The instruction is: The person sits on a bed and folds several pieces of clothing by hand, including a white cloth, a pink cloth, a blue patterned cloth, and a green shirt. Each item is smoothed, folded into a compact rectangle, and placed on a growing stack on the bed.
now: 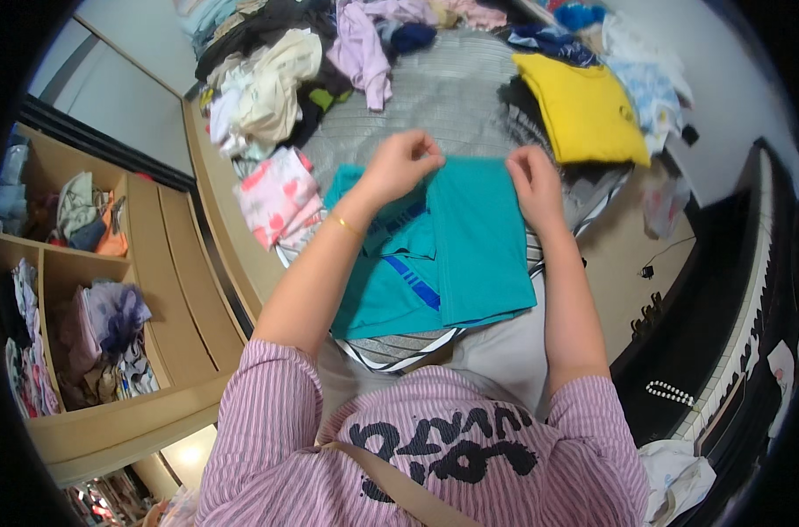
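Note:
A teal garment (485, 237) with blue striped patches lies in front of me, its right part folded over in a smooth panel. Whether it is a shirt or another piece of clothing, I cannot tell. At the far edge of that panel, my left hand (404, 165) pinches the cloth between thumb and fingers. My right hand (537, 189) grips the panel's far right corner, its fingers closed. On the left side of the garment, a smaller teal flap with blue bars lies bunched under my left wrist. A pink-and-white printed cloth (281, 195) sits just left of it.
A folded yellow garment (584, 110) lies far right on the grey quilted cover (452, 83). Heaped clothes, including a cream piece (272, 83) and a lilac one (362, 48), line the far side. Open wooden shelves (88, 263) stand left, a piano keyboard (751, 351) right.

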The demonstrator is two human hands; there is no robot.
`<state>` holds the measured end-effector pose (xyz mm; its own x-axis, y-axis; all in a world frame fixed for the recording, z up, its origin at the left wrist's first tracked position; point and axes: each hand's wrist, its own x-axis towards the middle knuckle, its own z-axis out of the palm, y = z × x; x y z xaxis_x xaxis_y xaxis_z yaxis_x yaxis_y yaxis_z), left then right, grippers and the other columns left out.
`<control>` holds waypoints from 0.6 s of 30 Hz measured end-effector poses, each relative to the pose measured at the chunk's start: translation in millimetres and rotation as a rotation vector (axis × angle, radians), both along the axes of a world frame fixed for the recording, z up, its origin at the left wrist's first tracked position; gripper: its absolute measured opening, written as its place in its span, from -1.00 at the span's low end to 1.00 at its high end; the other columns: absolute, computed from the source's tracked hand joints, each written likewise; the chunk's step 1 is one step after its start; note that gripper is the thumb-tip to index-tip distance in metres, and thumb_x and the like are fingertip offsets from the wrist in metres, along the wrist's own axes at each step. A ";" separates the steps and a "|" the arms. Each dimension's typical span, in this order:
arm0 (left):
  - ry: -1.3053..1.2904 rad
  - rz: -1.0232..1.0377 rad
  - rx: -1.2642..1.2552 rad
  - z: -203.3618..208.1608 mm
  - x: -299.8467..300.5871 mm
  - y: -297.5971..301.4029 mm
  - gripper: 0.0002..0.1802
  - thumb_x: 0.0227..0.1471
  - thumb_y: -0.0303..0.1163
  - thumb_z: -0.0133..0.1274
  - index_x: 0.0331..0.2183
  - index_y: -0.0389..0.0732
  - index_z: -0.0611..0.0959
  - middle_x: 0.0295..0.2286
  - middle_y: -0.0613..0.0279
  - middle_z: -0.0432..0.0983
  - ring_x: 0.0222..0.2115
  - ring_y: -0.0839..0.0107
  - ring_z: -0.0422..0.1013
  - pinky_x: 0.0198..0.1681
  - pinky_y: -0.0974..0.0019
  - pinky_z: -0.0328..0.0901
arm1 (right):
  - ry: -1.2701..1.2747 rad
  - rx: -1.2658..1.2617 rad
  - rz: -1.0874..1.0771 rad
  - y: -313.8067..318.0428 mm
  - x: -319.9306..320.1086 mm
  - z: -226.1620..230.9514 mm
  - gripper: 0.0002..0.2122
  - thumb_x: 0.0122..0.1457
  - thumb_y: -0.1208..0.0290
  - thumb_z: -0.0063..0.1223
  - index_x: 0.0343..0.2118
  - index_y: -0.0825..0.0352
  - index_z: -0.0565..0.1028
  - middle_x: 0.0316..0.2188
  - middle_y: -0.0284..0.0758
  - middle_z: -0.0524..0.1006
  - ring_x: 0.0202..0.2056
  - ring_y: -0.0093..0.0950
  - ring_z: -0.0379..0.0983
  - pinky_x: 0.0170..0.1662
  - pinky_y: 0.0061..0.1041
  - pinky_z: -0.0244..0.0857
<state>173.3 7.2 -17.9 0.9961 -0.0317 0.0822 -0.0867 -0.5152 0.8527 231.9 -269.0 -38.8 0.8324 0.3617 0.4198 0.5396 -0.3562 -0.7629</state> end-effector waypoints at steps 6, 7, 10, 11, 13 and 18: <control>0.171 -0.130 -0.059 -12.9 15.1 4.2 -0.77 0.10 -0.32 0.36 -0.32 -0.27 0.69 -0.44 0.38 0.61 -0.44 0.62 0.43 -0.35 0.44 0.35 | -0.175 -0.150 -0.047 -2.9 -32.8 43.8 -0.79 0.19 0.42 0.23 -0.14 0.35 0.56 -0.13 -0.22 0.54 -0.19 -0.21 0.50 -0.08 -0.31 0.41; 0.190 -0.146 -0.022 -13.0 15.7 5.5 -0.77 0.10 -0.32 0.36 -0.32 -0.27 0.69 -0.44 0.38 0.61 -0.44 0.62 0.44 -0.34 0.44 0.35 | -0.272 -0.163 -0.058 -4.0 -44.9 54.4 -0.78 0.16 0.42 0.25 -0.14 0.34 0.57 -0.11 -0.23 0.54 -0.17 -0.19 0.50 -0.05 -0.28 0.40; 0.212 -0.183 0.061 -6.8 23.1 11.6 -0.76 0.09 -0.33 0.37 -0.33 -0.29 0.69 -0.44 0.36 0.62 -0.43 0.60 0.45 -0.33 0.42 0.37 | -0.220 -0.203 0.215 -15.8 -102.1 96.1 -0.77 -0.01 0.41 0.34 -0.27 0.30 0.60 -0.17 -0.28 0.56 -0.10 -0.20 0.48 0.00 -0.25 0.36; 0.224 -0.183 0.060 -7.1 22.3 11.8 -0.76 0.08 -0.33 0.37 -0.33 -0.29 0.69 -0.44 0.35 0.63 -0.43 0.59 0.45 -0.33 0.42 0.37 | -0.115 -0.184 0.346 -19.5 -124.1 101.4 -0.77 -0.05 0.41 0.37 -0.31 0.28 0.61 -0.20 -0.30 0.56 -0.09 -0.22 0.47 0.00 -0.27 0.36; 0.224 -0.188 0.070 0.9 25.8 9.2 -0.76 0.07 -0.34 0.37 -0.35 -0.29 0.69 -0.43 0.34 0.64 -0.42 0.59 0.46 -0.32 0.42 0.37 | -0.016 -0.232 0.504 -18.7 -157.3 97.5 -0.77 -0.10 0.40 0.41 -0.35 0.25 0.61 -0.24 -0.35 0.56 -0.09 -0.25 0.47 -0.02 -0.30 0.35; 0.188 -0.253 0.252 23.4 22.5 -2.1 -0.58 -0.02 -0.22 0.44 -0.22 -0.32 0.69 -0.42 0.22 0.63 -0.45 0.47 0.54 -0.40 0.32 0.47 | 0.000 -0.349 0.360 -13.4 -189.8 68.5 -0.75 -0.11 0.41 0.42 -0.33 0.25 0.61 -0.20 -0.39 0.57 -0.06 -0.28 0.47 0.00 -0.29 0.37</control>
<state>195.8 5.1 5.5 0.9512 -0.2739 -0.1424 -0.0923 -0.6927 0.7153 42.1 -282.4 29.7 0.6290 0.7449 0.2225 0.6753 -0.3817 -0.6311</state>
